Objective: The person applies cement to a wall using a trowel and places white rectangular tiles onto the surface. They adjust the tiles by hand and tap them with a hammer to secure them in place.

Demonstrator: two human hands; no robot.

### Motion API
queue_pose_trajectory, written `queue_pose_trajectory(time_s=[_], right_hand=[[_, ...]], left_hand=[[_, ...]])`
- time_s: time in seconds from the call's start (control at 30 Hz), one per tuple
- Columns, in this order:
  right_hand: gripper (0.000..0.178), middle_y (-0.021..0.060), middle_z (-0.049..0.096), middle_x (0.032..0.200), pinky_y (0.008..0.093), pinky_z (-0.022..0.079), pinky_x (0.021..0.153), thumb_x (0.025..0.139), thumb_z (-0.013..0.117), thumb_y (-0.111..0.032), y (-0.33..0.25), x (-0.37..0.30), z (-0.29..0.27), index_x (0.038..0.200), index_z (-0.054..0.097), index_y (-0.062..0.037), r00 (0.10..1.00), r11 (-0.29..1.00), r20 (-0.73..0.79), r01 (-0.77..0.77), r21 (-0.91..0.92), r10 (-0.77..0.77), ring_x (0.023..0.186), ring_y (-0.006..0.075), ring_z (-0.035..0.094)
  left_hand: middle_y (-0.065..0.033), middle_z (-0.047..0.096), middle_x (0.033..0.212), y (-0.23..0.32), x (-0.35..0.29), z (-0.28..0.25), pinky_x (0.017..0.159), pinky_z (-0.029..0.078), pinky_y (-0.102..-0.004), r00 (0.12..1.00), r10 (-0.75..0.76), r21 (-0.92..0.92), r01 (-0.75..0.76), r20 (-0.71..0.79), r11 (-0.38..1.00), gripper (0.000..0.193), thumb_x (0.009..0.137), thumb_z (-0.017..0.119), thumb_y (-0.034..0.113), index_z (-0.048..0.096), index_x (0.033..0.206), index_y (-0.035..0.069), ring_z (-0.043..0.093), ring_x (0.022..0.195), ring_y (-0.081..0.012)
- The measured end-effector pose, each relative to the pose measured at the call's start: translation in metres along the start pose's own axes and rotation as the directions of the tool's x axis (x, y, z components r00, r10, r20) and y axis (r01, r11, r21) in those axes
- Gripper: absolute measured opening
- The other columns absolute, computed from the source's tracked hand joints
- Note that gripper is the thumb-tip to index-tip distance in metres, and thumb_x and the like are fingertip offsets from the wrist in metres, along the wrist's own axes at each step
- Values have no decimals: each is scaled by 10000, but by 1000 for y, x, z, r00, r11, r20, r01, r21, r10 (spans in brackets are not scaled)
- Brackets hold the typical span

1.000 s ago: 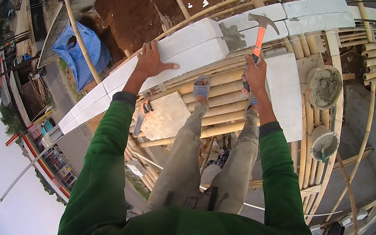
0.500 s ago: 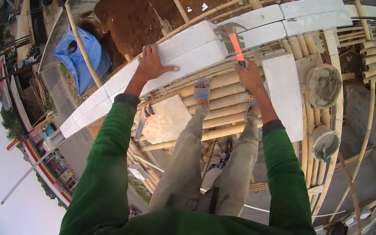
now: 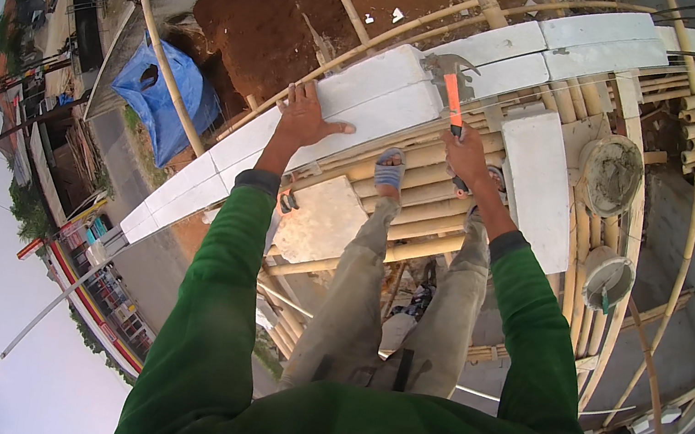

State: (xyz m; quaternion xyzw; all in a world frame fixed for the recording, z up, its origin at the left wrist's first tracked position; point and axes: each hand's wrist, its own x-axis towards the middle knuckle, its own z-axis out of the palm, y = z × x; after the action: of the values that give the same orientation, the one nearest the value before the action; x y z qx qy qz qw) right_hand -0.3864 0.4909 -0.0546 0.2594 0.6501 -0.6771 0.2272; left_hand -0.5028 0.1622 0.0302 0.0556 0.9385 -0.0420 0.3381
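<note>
My left hand (image 3: pixel 305 119) lies on the top of a white lightweight block (image 3: pixel 389 85) in the wall course, fingers spread and thumb out to the right. Gripped in my right hand (image 3: pixel 467 156) is a claw hammer (image 3: pixel 453 96) with an orange and black handle. Its metal head is by the right end of that block, near the gap before the neighbouring blocks (image 3: pixel 498 48); whether it touches cannot be made out. Close to my left forearm, a tool with an orange and black handle (image 3: pixel 286 199) is partly hidden by the sleeve.
My sandalled feet stand on bamboo poles (image 3: pixel 426 195). A loose white block (image 3: pixel 539 186) lies right of my right hand. Beyond it are a mortar bucket (image 3: pixel 612 175) and a smaller pail (image 3: pixel 606 277). A board (image 3: pixel 319 221) lies left of my legs; a blue tarp (image 3: pixel 166 97) hangs farther left.
The whole view has shifted slightly. My right hand has come a little left and nearer, and the hammer handle stands straighter. My left hand keeps its place on the block.
</note>
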Motion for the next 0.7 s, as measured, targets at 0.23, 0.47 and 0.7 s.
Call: queue_pose_trajectory(time_s=[0.23,0.47,0.7], right_hand=[[265,104,534,650,427,482,568,960,639,-222,-19,-12,8,934,555,28,999,997,-38,-37,70,39,558,232,565],[430,251,663,856,492,506,752,980,635,-322,29,-63,7,1178,585,56,855,870,-393,125,-477,-338,772,412,642],[290,158,594,759,423,447,645,1036,589,-164,10,-225,59,1217,593,62,860,953,-472,52,-297,-194,672,309,579]], left_hand=[[-350,309,1585,3,-2,-6,1188,239,-716,1000,-27,-56,28,5,998,1441,602,845,793,223,1559,-86,252,1524,-492],[-337,284,1617,10,-8,-8,1217,185,-708,1000,-29,-90,28,-8,996,1454,601,846,790,212,1579,-79,223,1546,-475],[-229,392,1603,-31,-21,-10,1242,311,-540,998,50,-127,-53,-24,990,1341,612,846,766,272,1612,80,365,1504,-407]])
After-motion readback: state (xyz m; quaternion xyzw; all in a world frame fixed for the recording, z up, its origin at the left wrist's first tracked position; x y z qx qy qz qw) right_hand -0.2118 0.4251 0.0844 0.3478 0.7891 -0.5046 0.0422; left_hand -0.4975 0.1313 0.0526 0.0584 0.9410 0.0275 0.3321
